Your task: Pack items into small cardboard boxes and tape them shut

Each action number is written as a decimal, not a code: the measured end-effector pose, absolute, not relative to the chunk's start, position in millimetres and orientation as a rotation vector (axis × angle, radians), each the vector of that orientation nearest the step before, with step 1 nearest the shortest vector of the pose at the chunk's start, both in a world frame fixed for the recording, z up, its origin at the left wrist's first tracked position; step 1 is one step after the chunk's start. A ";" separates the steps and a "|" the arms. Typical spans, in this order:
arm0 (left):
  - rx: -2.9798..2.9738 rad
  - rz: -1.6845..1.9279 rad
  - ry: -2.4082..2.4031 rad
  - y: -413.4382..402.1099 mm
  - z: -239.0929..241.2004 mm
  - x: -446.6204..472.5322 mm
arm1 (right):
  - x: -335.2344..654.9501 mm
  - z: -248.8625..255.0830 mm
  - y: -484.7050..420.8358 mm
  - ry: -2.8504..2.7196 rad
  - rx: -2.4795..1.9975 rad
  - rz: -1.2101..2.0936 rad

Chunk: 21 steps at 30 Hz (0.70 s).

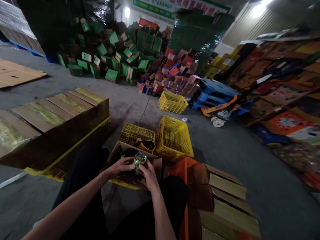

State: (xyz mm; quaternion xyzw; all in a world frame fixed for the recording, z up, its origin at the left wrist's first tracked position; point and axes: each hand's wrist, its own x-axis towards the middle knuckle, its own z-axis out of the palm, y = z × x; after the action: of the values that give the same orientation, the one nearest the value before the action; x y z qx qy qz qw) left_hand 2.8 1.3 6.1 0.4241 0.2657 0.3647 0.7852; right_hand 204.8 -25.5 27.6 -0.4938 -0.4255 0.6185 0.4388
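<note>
Clear packet (139,161) between fingers (131,164) of both hands.

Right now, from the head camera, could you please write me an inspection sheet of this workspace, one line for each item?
Surface: grey concrete floor, dimly lit; no table seen.
Job's things: small clear pack with greenish contents, held over an open cardboard box.
Clutter: three yellow crates, one holding what looks like a tape dispenser; orange crate; folded cartons; taped cartons on a yellow pallet.
Grippers: left hand and right hand both grip the pack.
Cables: nothing seen.
Surroundings: heaps of green boxes and red boxes, blue pallets, orange pallet jack.
</note>
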 end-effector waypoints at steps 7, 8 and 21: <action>0.949 0.793 0.696 2.7 -3.4 -0.3 | 206.4 26.0 -20.4 -1.237 -1.210 1.426; 0.969 0.787 0.714 2.8 -2.8 -0.8 | 207.6 24.5 -19.5 -1.220 -1.213 1.409; 0.912 0.805 0.718 2.1 -6.1 3.0 | 219.3 14.4 -20.2 -1.008 -1.340 1.306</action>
State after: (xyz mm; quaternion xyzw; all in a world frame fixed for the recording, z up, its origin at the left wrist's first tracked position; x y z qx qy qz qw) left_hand 3.0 2.1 -6.1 0.4189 0.3298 0.3700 0.7608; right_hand 219.3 -20.2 14.4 -0.5506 -0.4143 0.5370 0.4866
